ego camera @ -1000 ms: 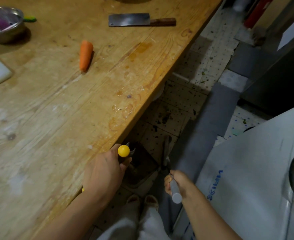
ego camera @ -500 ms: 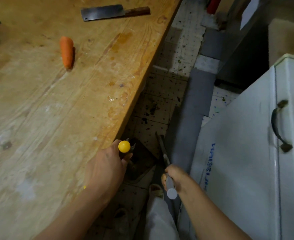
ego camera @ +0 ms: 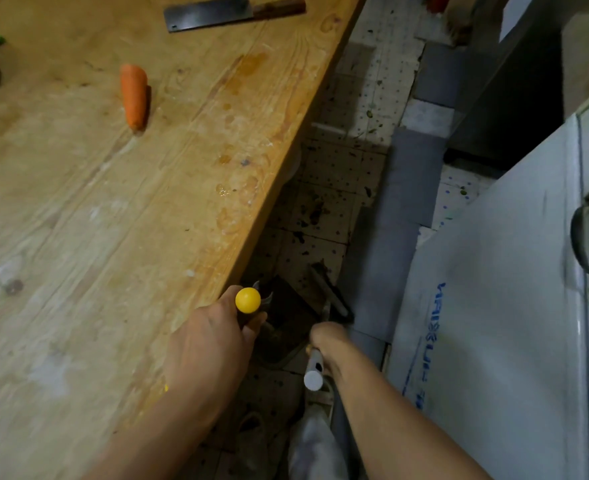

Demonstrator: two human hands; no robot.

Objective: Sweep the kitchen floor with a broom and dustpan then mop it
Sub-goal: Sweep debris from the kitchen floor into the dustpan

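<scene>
My left hand (ego camera: 210, 344) grips a handle with a yellow end cap (ego camera: 248, 300); below it a dark dustpan (ego camera: 286, 317) stands on the floor by the table's edge. My right hand (ego camera: 327, 341) grips a grey handle with a white end (ego camera: 313, 374). That handle runs down to a dark broom head (ego camera: 331, 292) just right of the dustpan. The tiled floor (ego camera: 324, 202) is pale and covered in dark specks and scraps. My feet show under the hands.
A large wooden table (ego camera: 113, 202) fills the left, with a carrot (ego camera: 133, 95) and a cleaver (ego camera: 230, 13) on it. A white appliance (ego camera: 493, 306) with a dark door handle (ego camera: 587, 244) stands at the right. A grey mat (ego camera: 397, 216) lies along the narrow aisle.
The view has shifted slightly. The broom head has moved a little to the right on the floor with my right hand. My left hand keeps the yellow-capped handle in the same place.
</scene>
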